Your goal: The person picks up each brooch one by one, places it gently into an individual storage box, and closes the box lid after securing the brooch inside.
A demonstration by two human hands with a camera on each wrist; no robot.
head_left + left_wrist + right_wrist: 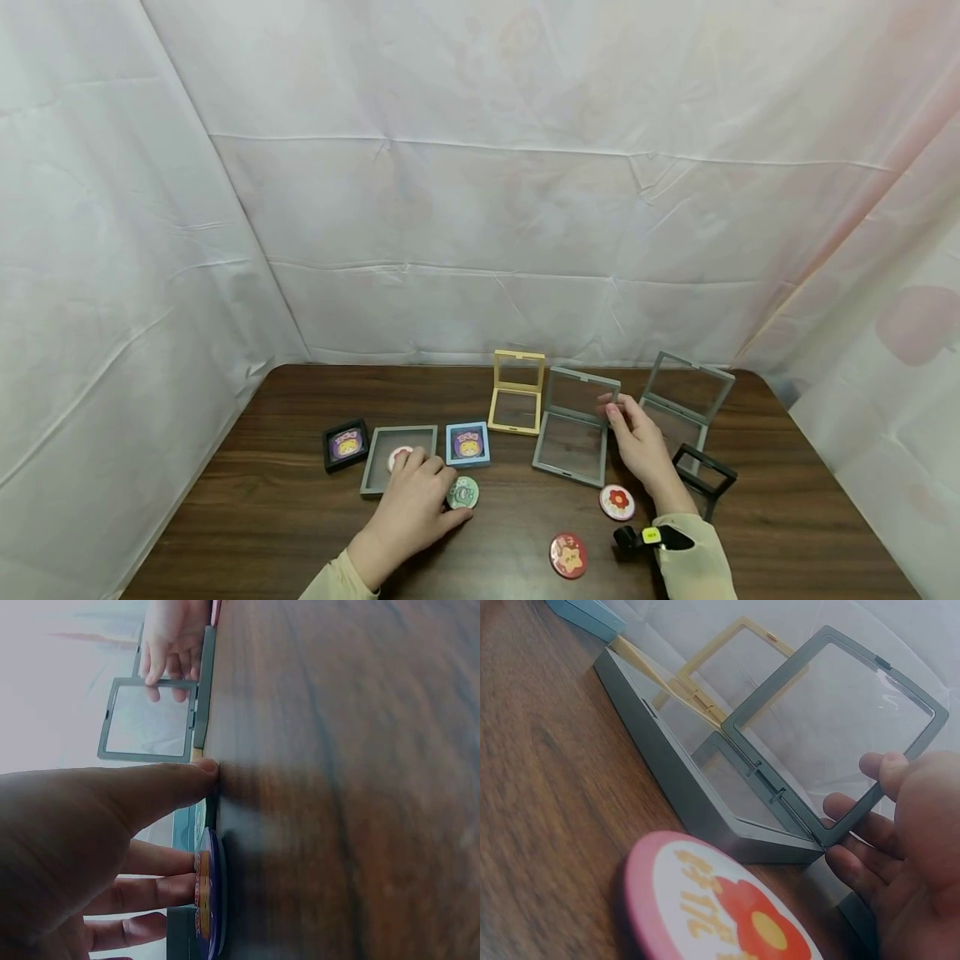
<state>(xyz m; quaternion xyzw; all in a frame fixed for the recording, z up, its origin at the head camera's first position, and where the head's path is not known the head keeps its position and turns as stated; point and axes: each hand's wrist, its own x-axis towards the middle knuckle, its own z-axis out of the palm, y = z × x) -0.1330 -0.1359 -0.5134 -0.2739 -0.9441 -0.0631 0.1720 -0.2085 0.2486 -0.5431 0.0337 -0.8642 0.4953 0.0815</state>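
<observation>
A dark brown wooden table point(285, 525), its grain running side to side with rounded far corners, stands against a pale cloth point(480, 208) faintly printed in pink. The cloth hangs along the far side and both flanks, creased horizontally. Taking the table's middle as the clock's centre and its far edge as twelve, an open yellow frame point(517, 387) stands at twelve. The open grey frame point(576, 416) sits at one o'clock, its clear lid raised; the right hand point(643, 446) pinches that lid's right-hand edge between thumb and fingers. A second open grey frame point(675, 408) stands at two, and an open black frame point(696, 481) at three.

Toward nine, the left hand point(415, 504) lies low over the near side of a flat grey frame point(377, 450), thumb spread away from loosely bent fingers. A white badge point(400, 456) rests inside that frame by the fingertips; contact is unclear. A green badge point(463, 492) lies just beside the hand, and the left-wrist view shows a purple-edged badge point(213, 892) near its fingers. A blue frame point(467, 426) lies at ten, a closed black frame point(328, 451) farther out toward nine. A flower badge point(617, 502) rests between three and four, a red badge point(568, 556) at five.
</observation>
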